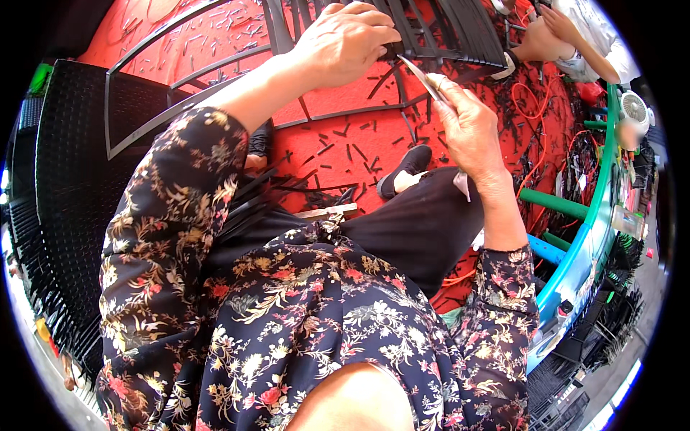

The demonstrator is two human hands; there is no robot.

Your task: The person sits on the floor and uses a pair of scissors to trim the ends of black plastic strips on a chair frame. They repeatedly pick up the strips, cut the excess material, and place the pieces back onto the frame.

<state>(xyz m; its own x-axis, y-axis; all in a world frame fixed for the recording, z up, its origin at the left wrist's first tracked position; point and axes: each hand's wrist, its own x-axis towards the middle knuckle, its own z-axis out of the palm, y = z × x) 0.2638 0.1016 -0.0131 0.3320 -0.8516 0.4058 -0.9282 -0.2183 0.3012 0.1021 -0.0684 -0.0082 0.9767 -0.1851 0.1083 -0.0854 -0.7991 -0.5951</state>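
At the top of the head view my left hand (345, 44) is closed, its fingertips bent over a black strip (394, 52). The strip belongs to a bundle of flat black strips (471, 32) fixed along a dark metal frame (338, 115) in front of me. In my right hand (466, 123) is a thin, pointed metal blade (418, 75). Its handle is hidden in my palm, so whether it is a knife or scissors is unclear. The blade's tip points up and left, just below my left fingertips.
Black offcuts litter the red floor covering (323, 154). A black woven panel (72, 187) stands at the left. To the right are green and blue tubes (553, 205), orange cords (540, 144), a small white fan (634, 106) and another person's arm (582, 47).
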